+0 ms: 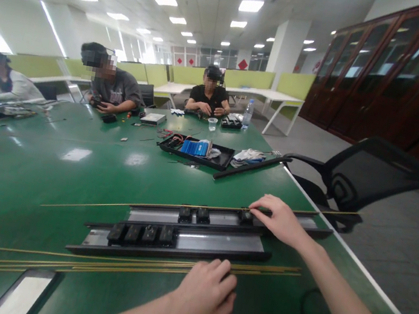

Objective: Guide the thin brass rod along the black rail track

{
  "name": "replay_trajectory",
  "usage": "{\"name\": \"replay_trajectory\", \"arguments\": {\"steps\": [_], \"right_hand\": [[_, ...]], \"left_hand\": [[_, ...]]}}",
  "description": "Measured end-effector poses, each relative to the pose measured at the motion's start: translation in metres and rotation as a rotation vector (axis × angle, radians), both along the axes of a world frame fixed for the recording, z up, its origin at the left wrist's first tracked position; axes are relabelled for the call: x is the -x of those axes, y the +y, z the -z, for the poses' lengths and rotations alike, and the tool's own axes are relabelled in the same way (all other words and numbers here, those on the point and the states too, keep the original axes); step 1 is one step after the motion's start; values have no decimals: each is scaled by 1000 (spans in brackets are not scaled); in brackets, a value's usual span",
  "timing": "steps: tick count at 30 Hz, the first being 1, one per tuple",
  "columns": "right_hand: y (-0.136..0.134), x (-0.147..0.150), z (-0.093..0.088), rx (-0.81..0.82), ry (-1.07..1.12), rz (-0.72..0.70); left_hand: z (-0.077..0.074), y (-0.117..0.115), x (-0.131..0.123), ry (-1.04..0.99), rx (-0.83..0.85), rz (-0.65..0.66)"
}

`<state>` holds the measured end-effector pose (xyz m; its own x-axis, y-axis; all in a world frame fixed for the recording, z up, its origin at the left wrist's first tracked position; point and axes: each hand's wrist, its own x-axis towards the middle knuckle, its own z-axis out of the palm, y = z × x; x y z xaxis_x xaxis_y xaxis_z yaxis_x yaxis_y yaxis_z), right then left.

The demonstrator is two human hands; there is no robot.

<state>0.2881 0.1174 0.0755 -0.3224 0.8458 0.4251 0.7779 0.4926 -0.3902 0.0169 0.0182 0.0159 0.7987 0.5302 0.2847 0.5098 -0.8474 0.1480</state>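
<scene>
Two long dark channel rails lie on the green table, the near rail (219, 242) holding several black blocks (149, 234) at its left part. In the far rail (155, 215) sit two black blocks (194, 214) and, further right, another black block (246, 216). My right hand (277, 219) pinches a thin brass rod (105, 204) that runs along the far rail's back edge, right above that block. Several brass rods (35, 260) lie in front of the near rail. Over their right part rests my left hand (206, 295), fingers curled; what it holds, if anything, is hidden.
A black tray (225, 158) with a blue item, white gloves (248, 156) and a black bar (247, 169) lie beyond the rails. A phone-like object (23, 295) is at the near left. Three people sit across the table; a chair (375, 174) stands at right.
</scene>
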Motion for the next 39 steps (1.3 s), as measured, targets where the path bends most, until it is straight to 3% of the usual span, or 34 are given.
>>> {"name": "replay_trajectory", "arguments": {"steps": [23,39], "right_hand": [[1,-8,4,67,82,8],[1,-19,-3,97,92,34]], "left_hand": [[-1,0,0,-14,11,2],[-2,0,0,-27,10,4]]}}
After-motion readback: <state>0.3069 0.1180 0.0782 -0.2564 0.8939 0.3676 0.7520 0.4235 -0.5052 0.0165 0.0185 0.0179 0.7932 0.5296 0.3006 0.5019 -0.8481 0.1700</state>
